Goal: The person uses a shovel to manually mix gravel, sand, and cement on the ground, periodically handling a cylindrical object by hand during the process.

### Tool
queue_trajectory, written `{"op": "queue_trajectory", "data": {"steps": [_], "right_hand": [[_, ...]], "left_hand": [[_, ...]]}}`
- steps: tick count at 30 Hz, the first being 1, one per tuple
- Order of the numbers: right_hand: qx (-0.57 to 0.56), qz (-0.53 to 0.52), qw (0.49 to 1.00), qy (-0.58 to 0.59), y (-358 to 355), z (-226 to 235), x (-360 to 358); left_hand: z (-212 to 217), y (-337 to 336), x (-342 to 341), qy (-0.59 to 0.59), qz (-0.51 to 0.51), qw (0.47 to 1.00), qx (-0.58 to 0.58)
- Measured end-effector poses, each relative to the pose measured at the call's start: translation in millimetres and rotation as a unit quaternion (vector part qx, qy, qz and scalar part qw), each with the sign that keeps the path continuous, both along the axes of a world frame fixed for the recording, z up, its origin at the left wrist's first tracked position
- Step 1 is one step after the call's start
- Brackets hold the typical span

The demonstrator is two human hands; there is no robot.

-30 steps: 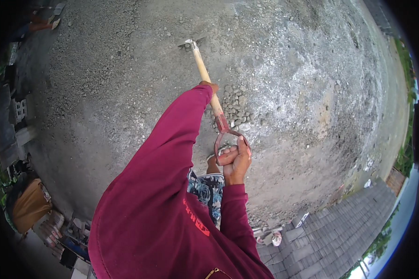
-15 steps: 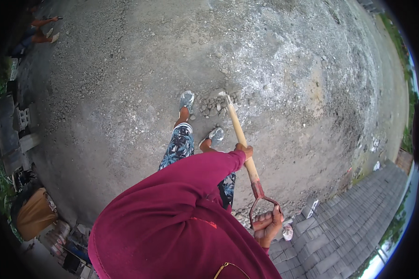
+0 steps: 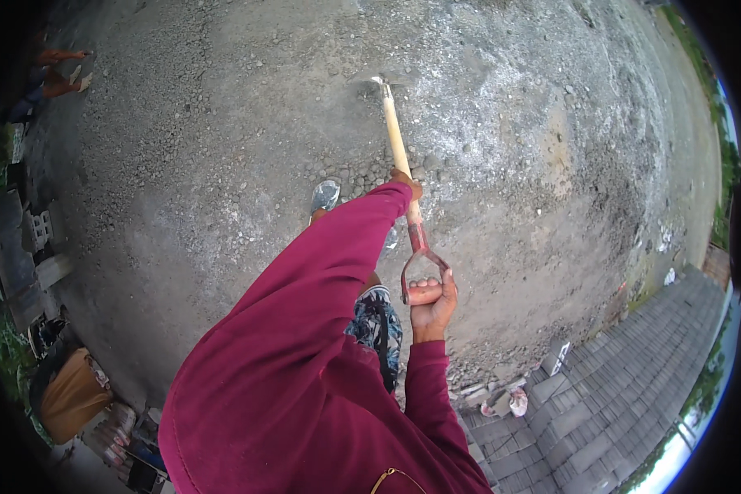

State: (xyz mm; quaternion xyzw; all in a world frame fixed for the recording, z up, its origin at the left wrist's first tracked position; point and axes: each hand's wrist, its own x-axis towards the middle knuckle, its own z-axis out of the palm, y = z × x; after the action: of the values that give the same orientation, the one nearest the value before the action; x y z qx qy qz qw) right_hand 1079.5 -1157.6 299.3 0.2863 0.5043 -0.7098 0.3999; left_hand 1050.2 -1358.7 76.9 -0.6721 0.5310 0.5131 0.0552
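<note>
A shovel [image 3: 397, 136] with a pale wooden shaft and a red D-shaped handle stretches out ahead of me. My left hand [image 3: 407, 186] is wrapped round the shaft at its middle. Behind it, my right hand [image 3: 433, 306] grips the crossbar of the red handle, thumb along the side. The shovel's blade [image 3: 379, 81] is at the gravelly ground, seen nearly edge-on, so its load cannot be made out. Small stones [image 3: 369, 174] lie in a loose heap beside the shaft, near my grey shoe [image 3: 325, 195]. Maroon sleeves cover both my arms.
Rough gravel ground [image 3: 247, 123] spreads all around. Grey blocks [image 3: 609, 387] are stacked at the lower right, with a whitish bag [image 3: 518, 402] by their edge. Another person's legs [image 3: 62, 84] show at the far left. A brown cover [image 3: 74, 395] lies over something at the lower left.
Both hands have pushed the shovel forward, away from me. Its blade has moved past the stone heap to ground farther off, and my right arm has reached out.
</note>
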Motion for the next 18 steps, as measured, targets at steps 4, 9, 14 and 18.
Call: {"op": "queue_trajectory", "data": {"steps": [4, 9, 14, 18], "right_hand": [[0.066, -0.016, 0.998, 0.017, -8, 1, 30], [0.153, -0.046, 0.987, -0.020, 71, 93, 62], [0.206, 0.053, 0.975, 0.067, 80, 167, 64], [0.129, 0.064, 0.989, 0.026, 93, 168, 27]], "left_hand": [[1, -5, 15, 0.025, -0.047, 0.992, 0.116], [21, 82, 50, 0.073, -0.054, 0.967, 0.238], [-17, 140, 49, 0.052, 0.141, 0.948, 0.282], [-62, 161, 80, 0.051, 0.076, 0.980, 0.176]]}}
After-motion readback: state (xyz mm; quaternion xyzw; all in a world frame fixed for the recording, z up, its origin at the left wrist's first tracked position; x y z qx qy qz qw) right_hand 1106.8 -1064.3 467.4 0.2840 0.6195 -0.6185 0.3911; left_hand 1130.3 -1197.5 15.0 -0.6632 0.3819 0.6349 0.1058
